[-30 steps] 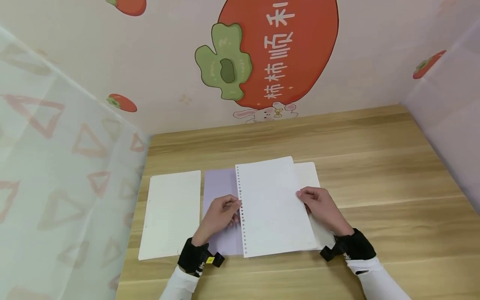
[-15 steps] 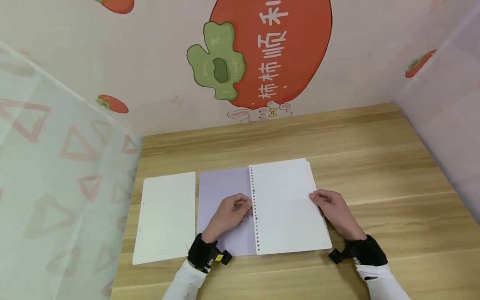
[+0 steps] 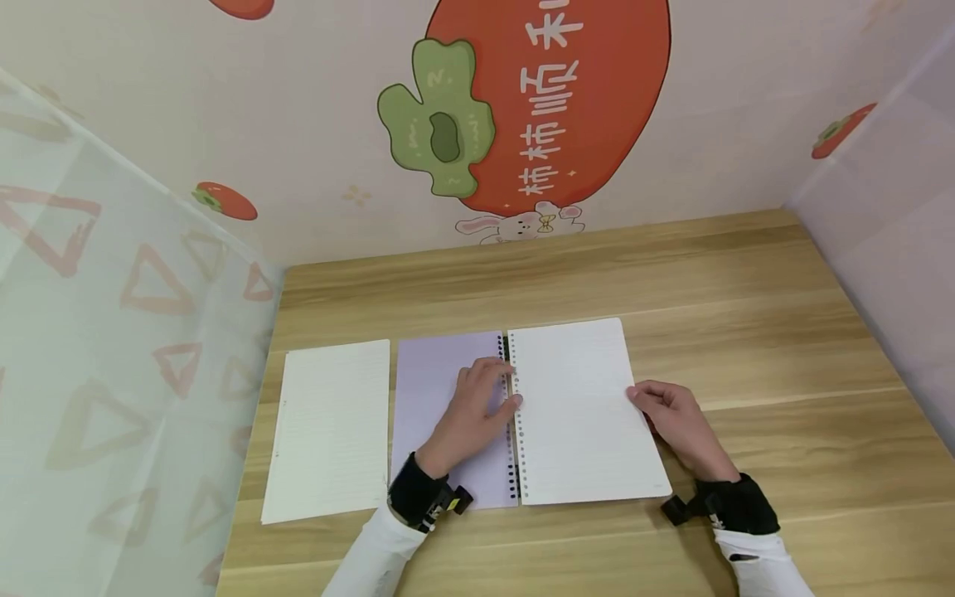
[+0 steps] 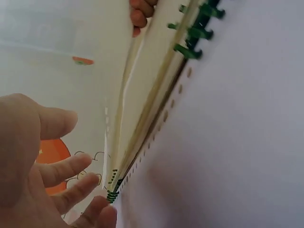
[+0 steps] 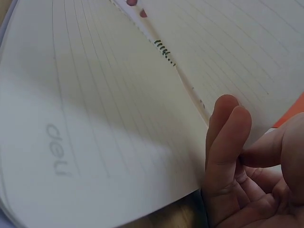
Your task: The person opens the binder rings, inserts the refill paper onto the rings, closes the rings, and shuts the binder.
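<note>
A purple-covered loose-leaf notebook [image 3: 429,377] lies open on the wooden table, green binder rings [image 4: 198,32] along its spine. Over its right side is a white punched sheet of lined paper [image 3: 582,431], its row of holes just right of the rings. My right hand [image 3: 675,423] pinches that sheet's right edge between thumb and fingers. In the right wrist view, a lined page [image 5: 85,109] marked "deli" lies beneath the raised sheet. My left hand [image 3: 472,419] is over the purple cover with fingers spread, thumb and fingertips at the sheet's holed edge, gripping nothing.
Left of the notebook lies a separate small stack of lined paper [image 3: 328,431]. A patterned back wall [image 3: 328,124] rises behind the table [image 3: 746,332], with a curtain-like panel [image 3: 134,356] on the left and another wall at right.
The sheet has moved right and down over the notebook's right side, uncovering the ring spine. My left hand has loosened from its edge and spread its fingers; my right hand keeps its pinch.
</note>
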